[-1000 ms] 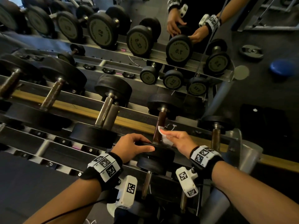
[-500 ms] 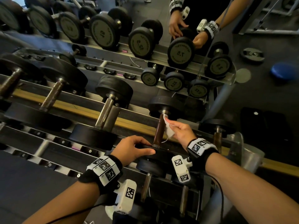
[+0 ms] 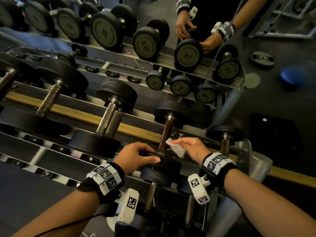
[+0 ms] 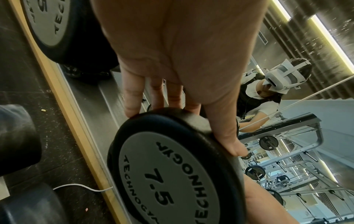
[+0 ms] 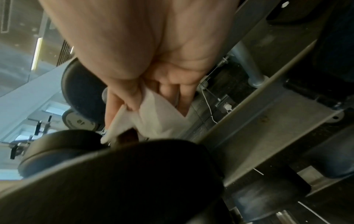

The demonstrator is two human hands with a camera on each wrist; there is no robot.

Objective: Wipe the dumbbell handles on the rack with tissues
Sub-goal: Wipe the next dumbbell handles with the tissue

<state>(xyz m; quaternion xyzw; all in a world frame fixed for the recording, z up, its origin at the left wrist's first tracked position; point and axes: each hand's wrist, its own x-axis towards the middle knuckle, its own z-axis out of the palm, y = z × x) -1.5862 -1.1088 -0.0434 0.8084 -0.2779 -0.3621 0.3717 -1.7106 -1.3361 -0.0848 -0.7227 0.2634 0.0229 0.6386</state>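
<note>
A 7.5 dumbbell lies on the rack's top rail, its brown handle [image 3: 165, 134] running away from me. My left hand [image 3: 136, 156] grips the rim of its near black head [image 3: 164, 164]; in the left wrist view the fingers [image 4: 132, 97] curl over the head's edge [image 4: 172, 166]. My right hand [image 3: 191, 147] pinches a white tissue [image 3: 176, 147] against the low right side of the handle. The right wrist view shows the tissue [image 5: 159, 115] held between thumb and fingers [image 5: 113, 106], just above the dark head [image 5: 134, 174].
More dumbbells sit on the rack to the left [image 3: 109, 115] and right [image 3: 224, 142]. A mirror behind shows reflected dumbbells [image 3: 188, 53] and my reflected hands. A yellow strip [image 3: 130, 130] runs along the mirror's base. A lower tier of dumbbells [image 3: 150, 195] lies beneath my wrists.
My right hand slid the tissue up the handle and has come back down toward the near head. The left hand has kept its grip on the head.
</note>
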